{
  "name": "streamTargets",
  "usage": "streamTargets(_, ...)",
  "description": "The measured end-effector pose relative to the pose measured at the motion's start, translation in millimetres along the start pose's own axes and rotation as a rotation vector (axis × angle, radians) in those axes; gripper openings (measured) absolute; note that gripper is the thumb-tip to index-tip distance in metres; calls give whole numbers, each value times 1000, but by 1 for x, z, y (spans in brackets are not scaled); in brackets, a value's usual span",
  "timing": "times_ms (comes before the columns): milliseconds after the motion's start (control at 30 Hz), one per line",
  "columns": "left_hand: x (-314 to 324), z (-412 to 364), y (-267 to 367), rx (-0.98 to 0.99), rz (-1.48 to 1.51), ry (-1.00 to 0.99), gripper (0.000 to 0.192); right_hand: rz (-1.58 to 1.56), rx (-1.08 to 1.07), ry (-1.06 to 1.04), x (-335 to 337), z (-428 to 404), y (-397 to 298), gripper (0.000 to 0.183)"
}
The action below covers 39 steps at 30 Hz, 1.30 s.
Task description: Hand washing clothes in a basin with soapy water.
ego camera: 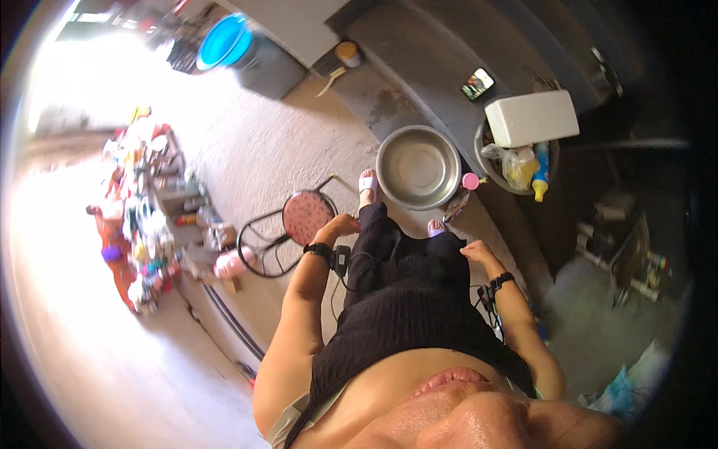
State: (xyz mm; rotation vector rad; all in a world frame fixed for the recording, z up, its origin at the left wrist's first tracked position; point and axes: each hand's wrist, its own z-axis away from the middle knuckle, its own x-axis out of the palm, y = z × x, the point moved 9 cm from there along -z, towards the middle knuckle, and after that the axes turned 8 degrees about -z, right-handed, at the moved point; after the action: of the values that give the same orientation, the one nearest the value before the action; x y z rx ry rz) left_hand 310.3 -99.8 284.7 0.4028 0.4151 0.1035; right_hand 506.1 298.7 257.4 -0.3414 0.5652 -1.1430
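My left hand (339, 225) is at the left side of my black trousers (412, 261), fingertips touching the cloth; whether they hold it is not clear. On the other side, my right hand (477, 251) pinches a fold of the same trousers and draws it outward. Each wrist wears a black strap with a small cabled device. Beyond my feet in pale slippers (367, 183), a wide stainless steel basin (419, 168) sits on the floor with nothing visible inside. Left of my left hand stands a low black metal chair with a pink patterned round seat (305, 216).
A small pink round object (470, 181) lies beside the basin. Concrete steps hold a lit phone (478, 84). A white box (533, 119) and a blue bottle with yellow cap (541, 168) rest on another tub. Cluttered shelving (168, 207) lines the left; a blue basin (224, 42) stands farther off.
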Motion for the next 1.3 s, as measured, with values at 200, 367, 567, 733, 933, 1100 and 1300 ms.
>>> streamTargets(200,-20,-75,-47,230,-443,-255,31,112,321,135,55,-5,-53,44)
streamTargets(367,-17,-92,-65,324,-591,-437,32,229,607,170,105,31,-89,20)
streamTargets(567,-54,-103,-86,418,-500,-548,32,-120,213,223,146,42,-138,17)
streamTargets(733,-115,-24,-16,340,-263,-1000,19,-1136,299,158,206,93,-124,29)
streamTargets(933,-152,66,42,345,-494,-1329,22,-1202,378,-70,239,145,-157,40)
streamTargets(1100,-124,64,86,356,-659,-1311,20,-782,76,-157,251,99,-177,42)
streamTargets(1300,-74,54,62,557,-752,-1530,24,-795,90,-98,250,93,-233,40)
